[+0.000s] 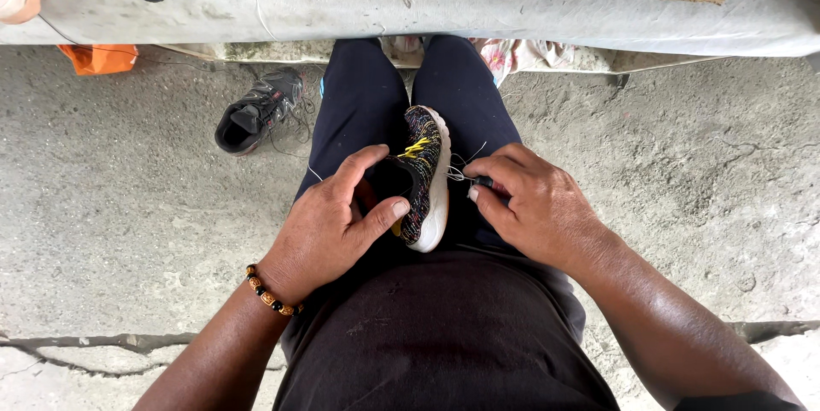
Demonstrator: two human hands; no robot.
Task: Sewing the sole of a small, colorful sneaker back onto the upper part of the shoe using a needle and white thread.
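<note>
A small multicoloured shoe (424,176) lies on the person's lap, toe pointing away. The left hand (337,219) grips its heel, thumb pressed on the opening. The right hand (534,206), beside the sole, pinches 1 dark tool (483,181) with thread.

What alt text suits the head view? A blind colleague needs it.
A seated person's left hand holds a small multicoloured shoe on their lap while the right hand pinches thread at its white sole. A black shoe lies on the concrete floor.
</note>
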